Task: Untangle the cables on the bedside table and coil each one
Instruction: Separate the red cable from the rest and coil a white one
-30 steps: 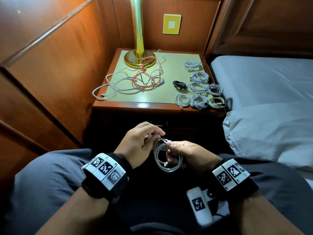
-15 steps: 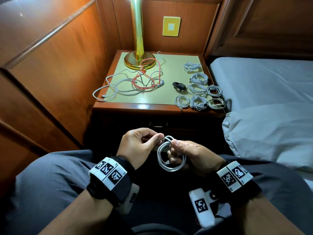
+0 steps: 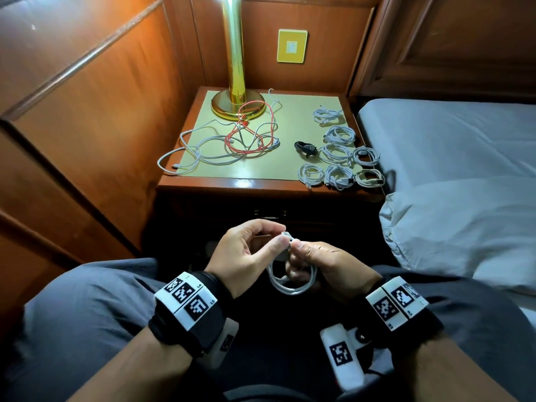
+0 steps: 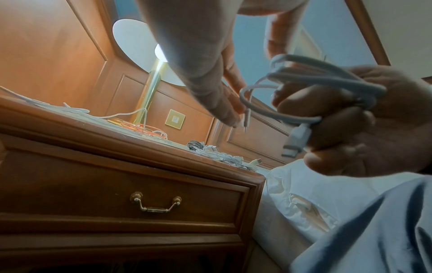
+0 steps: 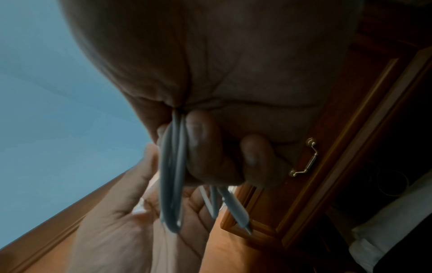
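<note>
Over my lap both hands hold one white cable [image 3: 291,286], wound into a small coil. My right hand [image 3: 300,252] grips the loops with curled fingers, and the coil hangs below it. My left hand [image 3: 279,241] pinches the cable at the top of the coil between thumb and forefinger. In the left wrist view the right hand [image 4: 350,122] grips the white cable [image 4: 311,81], a USB plug [image 4: 295,143] sticking out beneath. On the bedside table [image 3: 261,185] lies a tangle of white and red cables [image 3: 232,140].
Several coiled white cables [image 3: 339,153] and a black coil [image 3: 305,148] lie on the table's right side. A brass lamp [image 3: 236,104] stands at the back. The bed [image 3: 452,146] and a pillow [image 3: 464,227] are to the right; wood panelling runs along the left.
My hands have come closer together and risen slightly. The left hand has brought the cable's free part up to the top of the coil. The loops now hang lower under the right hand.
</note>
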Motion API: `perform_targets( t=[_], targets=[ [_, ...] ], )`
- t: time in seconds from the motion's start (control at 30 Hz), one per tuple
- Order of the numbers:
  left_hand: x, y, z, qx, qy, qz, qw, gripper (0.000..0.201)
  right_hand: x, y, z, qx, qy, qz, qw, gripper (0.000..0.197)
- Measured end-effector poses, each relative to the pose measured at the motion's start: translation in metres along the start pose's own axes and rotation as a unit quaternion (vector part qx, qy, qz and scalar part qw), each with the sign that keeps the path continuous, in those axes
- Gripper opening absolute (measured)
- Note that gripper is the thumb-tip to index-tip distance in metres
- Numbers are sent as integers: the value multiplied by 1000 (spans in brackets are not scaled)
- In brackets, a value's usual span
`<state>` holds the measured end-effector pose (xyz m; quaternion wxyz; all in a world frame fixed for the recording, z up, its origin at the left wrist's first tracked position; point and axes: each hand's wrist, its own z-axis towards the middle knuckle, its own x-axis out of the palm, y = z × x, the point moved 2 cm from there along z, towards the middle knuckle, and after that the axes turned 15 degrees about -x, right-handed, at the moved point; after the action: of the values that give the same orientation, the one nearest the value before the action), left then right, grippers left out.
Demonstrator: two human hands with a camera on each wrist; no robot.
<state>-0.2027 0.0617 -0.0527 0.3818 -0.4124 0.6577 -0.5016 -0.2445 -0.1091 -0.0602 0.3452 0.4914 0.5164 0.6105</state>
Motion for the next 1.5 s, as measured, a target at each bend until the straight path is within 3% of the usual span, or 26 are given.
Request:
perform_targets(
  t=[0.1,0.27,0.53,0.63,0.7,0.8,1.0,1.1,1.27,1.33,1.4,1.5],
  targets=[
    [-1,2,0,-9,43,48,998,38,-6,-1,2,-8,-18,12,1000,40],
    [-1,7,6,-10,36,93,995,20,-7,0,4,-13,-36,12,999,38],
    [3,6,9,-32,59,-42,997,10,-13,1,13,-91,-55,-130,986,39],
    [5,5,7,-48,79,-104,990,23,-12,-1,14,-94,-59,-154,982,38],
    [7,6,5,-48,86,-101,990,30,-13,-4,15,-94,-64,-171,979,48],
    [10,7,4,-50,82,-57,994,29,-14,-9,16,-86,-69,-195,975,66],
    [9,8,6,-8,1,146,989,24,-11,-15,14,-76,-73,-194,975,52],
    [6,10,8,21,-54,188,981,22,-13,-18,15,-69,-91,-215,970,53],
    [-1,5,4,141,-151,243,948,25,-16,-16,16,-65,-111,-257,958,47],
    [0,1,3,192,-142,318,918,21,-12,-15,16,-74,-106,-253,959,44],
    [3,0,1,195,-129,373,898,21,-8,-15,14,-79,-94,-261,958,42],
    [0,0,2,150,-115,374,908,27,-5,-9,12,-85,-95,-252,959,42]
  ],
)
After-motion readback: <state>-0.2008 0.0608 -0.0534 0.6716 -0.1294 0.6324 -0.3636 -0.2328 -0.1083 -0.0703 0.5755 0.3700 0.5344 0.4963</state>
